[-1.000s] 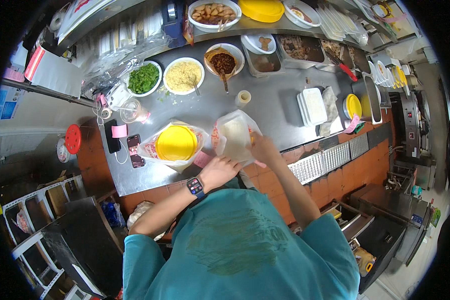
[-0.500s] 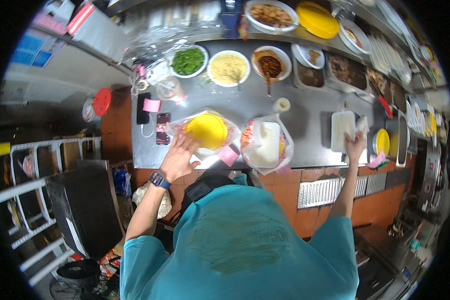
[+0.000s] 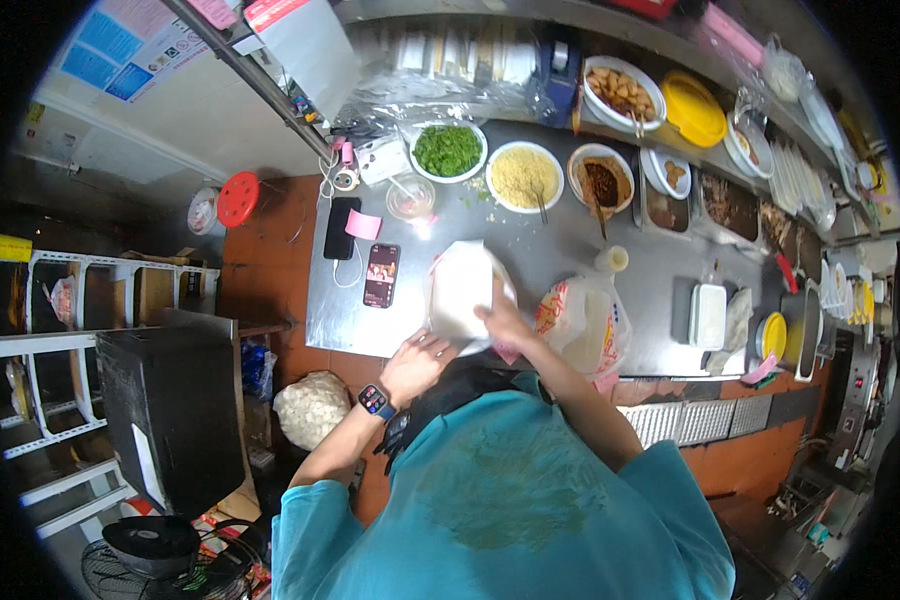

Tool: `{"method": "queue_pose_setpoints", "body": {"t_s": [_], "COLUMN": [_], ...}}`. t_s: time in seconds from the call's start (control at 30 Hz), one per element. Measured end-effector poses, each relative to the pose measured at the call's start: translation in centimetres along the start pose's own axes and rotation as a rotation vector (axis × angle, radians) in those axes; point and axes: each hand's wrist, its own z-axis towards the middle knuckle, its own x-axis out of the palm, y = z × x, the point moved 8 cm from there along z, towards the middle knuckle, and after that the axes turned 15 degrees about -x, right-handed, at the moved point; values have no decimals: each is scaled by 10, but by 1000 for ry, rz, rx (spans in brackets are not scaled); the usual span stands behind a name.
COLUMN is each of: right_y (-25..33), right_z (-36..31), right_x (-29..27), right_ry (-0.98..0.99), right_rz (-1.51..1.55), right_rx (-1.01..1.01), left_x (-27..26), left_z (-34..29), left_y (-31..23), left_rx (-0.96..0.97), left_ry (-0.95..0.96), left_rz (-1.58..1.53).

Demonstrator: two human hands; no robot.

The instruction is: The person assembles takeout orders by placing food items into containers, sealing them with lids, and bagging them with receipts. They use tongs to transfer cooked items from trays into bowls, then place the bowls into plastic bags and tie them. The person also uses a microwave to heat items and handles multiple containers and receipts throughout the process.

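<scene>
A white rectangular container (image 3: 464, 285), seen from above, lies over the white plastic bag (image 3: 510, 275) in front of me. My right hand (image 3: 502, 318) grips its right side. My left hand (image 3: 420, 364) is at the near left edge of that bag, with curled fingers pinching the plastic. The yellow-lidded bowl seen in the bag before is hidden under the container. To the right stands a second plastic bag (image 3: 555, 305) with red print, holding another white container (image 3: 592, 325).
Bowls of chopped greens (image 3: 447, 151), pale shreds (image 3: 526, 178) and dark sauce (image 3: 600, 186) line the back. Two phones, one dark (image 3: 342, 230) and one lit (image 3: 380, 276), lie left. Another white container (image 3: 708, 316) and a cloth (image 3: 737, 320) are at right.
My right hand has come from the far right with a white container and brought it over the left bag, covering the yellow lid. My left hand has moved off the lid to the bag's near edge.
</scene>
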Motion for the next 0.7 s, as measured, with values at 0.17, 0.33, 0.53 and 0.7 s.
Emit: {"method": "queue_pose_setpoints", "body": {"t_s": [0.17,0.33,0.53,0.7], "right_y": [26,151,135,132], "right_z": [25,228,397,377], "right_x": [-44,-151,-177,-195], "right_ry": [286,-285,-318,-263], "right_rz": [-681,-532,-687,6], "right_rx": [-50,-387,-3,-49], "left_x": [-5,-43,2,-10], "left_z": [8,37,85,78], "left_y": [28,50,94,106], "left_rx": [-239,-401,-639,-640], "left_ry": [22,-446,-164,-293], "left_rz": [-184,-220,-159,-346]}}
